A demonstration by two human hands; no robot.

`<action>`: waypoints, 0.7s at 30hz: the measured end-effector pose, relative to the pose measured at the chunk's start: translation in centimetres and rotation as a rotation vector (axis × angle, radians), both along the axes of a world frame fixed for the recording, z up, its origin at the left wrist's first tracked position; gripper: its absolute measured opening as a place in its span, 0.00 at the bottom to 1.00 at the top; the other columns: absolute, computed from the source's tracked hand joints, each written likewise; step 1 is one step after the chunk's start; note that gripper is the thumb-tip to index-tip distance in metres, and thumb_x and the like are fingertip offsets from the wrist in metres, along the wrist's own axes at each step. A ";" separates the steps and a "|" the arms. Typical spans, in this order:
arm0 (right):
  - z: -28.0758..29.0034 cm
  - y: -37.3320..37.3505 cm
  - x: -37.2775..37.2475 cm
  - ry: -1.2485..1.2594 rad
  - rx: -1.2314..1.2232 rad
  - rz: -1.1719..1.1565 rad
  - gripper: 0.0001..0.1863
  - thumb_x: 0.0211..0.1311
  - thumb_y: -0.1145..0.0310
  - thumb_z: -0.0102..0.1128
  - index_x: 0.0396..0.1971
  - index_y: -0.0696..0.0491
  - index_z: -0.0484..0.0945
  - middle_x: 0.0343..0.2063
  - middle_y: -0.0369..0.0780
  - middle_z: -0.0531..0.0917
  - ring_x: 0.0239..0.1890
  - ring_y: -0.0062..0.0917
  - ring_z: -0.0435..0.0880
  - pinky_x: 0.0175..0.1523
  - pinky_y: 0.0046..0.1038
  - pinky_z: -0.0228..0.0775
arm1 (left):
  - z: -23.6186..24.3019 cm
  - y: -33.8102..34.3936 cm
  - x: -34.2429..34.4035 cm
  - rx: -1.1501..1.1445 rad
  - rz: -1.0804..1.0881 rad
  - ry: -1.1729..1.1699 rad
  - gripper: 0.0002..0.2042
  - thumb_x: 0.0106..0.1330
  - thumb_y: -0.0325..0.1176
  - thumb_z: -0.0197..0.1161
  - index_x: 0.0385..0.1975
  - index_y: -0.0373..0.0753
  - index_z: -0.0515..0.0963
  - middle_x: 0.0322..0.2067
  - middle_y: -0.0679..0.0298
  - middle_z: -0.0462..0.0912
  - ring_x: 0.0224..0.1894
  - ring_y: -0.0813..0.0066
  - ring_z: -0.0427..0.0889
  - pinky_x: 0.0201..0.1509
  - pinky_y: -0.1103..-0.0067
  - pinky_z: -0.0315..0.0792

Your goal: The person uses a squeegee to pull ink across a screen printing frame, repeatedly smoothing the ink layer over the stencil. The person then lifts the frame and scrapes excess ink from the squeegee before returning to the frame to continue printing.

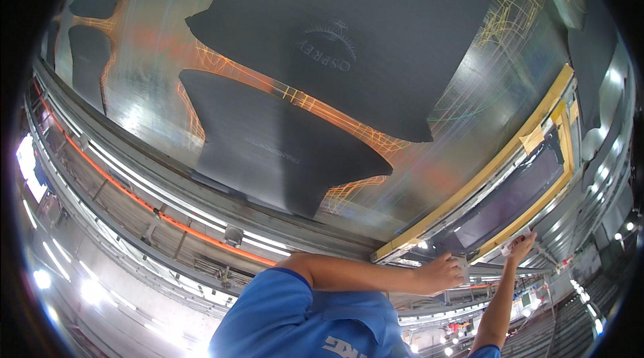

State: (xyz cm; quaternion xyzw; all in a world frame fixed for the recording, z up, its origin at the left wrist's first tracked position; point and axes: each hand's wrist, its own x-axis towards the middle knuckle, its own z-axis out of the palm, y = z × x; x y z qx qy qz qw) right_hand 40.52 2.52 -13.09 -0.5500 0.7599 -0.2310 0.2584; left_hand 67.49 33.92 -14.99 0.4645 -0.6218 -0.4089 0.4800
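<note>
My left hand [441, 275] reaches across to the right with its fingers curled beside a small pale piece [460, 265]. It is at the near end of a frame edged in yellow [429, 232]; the thing in its grasp is mostly hidden. Farther right, my right hand [519, 248] is raised, its fingers closed at a whitish piece [512, 240] by the same frame. Inside the frame lies a dark glossy panel [510, 190]. Whether my hands hold the frame itself or separate pieces cannot be made out.
Large dark grey cut pieces [376, 9] [268, 136] with pale printed marks lie on a shiny metal table [154, 63]. Orange and yellow lines run around their edges. A metal rail [161, 177] and an orange strip [181, 224] border the table's near side.
</note>
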 end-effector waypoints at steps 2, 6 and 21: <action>0.5 0.7 1.9 -0.009 0.015 0.000 0.26 0.74 0.38 0.44 0.35 0.47 0.71 0.18 0.27 0.64 0.17 0.11 0.60 0.20 0.19 0.50 | -0.2 0.1 -0.6 -0.010 0.024 -0.031 0.16 0.56 0.35 0.67 0.45 0.44 0.78 0.40 0.66 0.79 0.50 0.69 0.76 0.50 0.69 0.64; 0.7 0.4 1.0 -0.007 0.057 0.029 0.26 0.74 0.38 0.43 0.34 0.47 0.70 0.18 0.26 0.64 0.17 0.11 0.60 0.21 0.18 0.48 | -0.3 0.2 -0.9 -0.025 0.037 -0.033 0.13 0.56 0.34 0.65 0.42 0.44 0.78 0.37 0.66 0.80 0.49 0.69 0.76 0.50 0.69 0.64; 0.8 -1.3 -1.2 -0.007 0.125 -0.012 0.27 0.74 0.37 0.43 0.40 0.48 0.74 0.17 0.27 0.63 0.17 0.12 0.60 0.22 0.19 0.49 | -0.6 0.3 -0.1 -0.062 0.064 0.007 0.12 0.55 0.32 0.65 0.40 0.42 0.78 0.36 0.65 0.79 0.48 0.66 0.76 0.51 0.66 0.63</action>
